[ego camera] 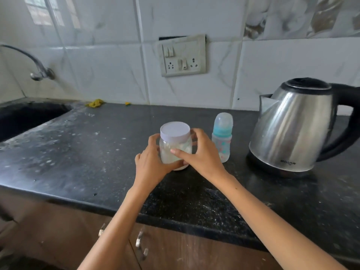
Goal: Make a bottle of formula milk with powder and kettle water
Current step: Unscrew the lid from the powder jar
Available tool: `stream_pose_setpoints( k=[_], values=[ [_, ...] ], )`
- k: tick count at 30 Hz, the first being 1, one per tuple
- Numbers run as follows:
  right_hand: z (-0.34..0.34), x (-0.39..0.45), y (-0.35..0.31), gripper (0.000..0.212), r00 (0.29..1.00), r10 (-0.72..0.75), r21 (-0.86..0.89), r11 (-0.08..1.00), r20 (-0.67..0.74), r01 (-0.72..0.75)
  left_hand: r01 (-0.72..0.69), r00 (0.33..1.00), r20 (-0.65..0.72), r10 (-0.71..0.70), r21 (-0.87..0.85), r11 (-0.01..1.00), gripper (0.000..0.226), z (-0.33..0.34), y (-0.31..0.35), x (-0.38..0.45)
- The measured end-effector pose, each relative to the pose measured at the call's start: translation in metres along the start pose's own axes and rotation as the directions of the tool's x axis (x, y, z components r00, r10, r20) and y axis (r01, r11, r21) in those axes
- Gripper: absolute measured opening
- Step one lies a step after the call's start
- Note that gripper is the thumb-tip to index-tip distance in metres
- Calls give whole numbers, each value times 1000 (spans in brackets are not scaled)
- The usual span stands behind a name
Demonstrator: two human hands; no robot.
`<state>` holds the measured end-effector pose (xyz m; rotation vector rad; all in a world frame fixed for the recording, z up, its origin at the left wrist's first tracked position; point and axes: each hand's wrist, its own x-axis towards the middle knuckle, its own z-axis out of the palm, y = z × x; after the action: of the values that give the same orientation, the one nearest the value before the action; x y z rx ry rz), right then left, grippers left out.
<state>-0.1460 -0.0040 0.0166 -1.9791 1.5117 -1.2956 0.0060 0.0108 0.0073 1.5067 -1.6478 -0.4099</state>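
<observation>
A clear powder jar (174, 147) with a white lid (175, 130) stands on the black counter (97, 152), whitish powder inside. My left hand (152, 162) wraps its left side and my right hand (200, 152) wraps its right side, both gripping the body below the lid. Just right of the jar stands a baby bottle (222, 137) with a teal collar and a clear cap on. Further right sits a steel electric kettle (292, 129) with a black handle, lid down, spout facing the bottle.
A dark sink (25, 117) is sunk into the counter at far left, with a wall tap (37, 69) above it. A switch and socket plate (183, 56) hangs on the tiled wall. Yellow scraps (95, 103) lie at the counter's back. Cabinet doors with handles (140, 242) are below.
</observation>
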Motion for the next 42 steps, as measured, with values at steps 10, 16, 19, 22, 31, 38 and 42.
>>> stream_pose_setpoints(
  k=[10, 16, 19, 22, 31, 38, 42],
  values=[
    [-22, -23, -25, 75, 997, -3, -26, 1000, -73, 1, -14, 997, -82, -3, -207, 978, 87, 7, 28, -16],
    [-14, -5, -42, 68, 996, -33, -150, 989, -85, 20, 22, 998, -47, -36, -282, 959, 73, 9, 21, -10],
    [-8, -1, -46, 67, 990, -43, -175, 984, -135, 18, 24, 999, -25, -33, -302, 953, 67, 7, 20, -10],
    [-5, 3, -44, 64, 986, -57, -181, 983, -159, 28, 27, 1000, 10, -25, -316, 948, 65, 5, 18, -8],
    [-9, 10, -36, 59, 994, -48, -58, 997, -93, 43, 35, 998, 66, -13, -341, 939, 71, -1, 18, -3],
    [-18, 19, -28, 62, 984, -68, 90, 995, 167, 53, 71, 967, 252, 32, -387, 920, 77, -16, 0, 11],
    [-35, 26, -39, 70, 928, -83, -59, 992, 363, 112, 81, 954, 297, 37, -375, 923, 85, -20, -6, 16]
  ],
)
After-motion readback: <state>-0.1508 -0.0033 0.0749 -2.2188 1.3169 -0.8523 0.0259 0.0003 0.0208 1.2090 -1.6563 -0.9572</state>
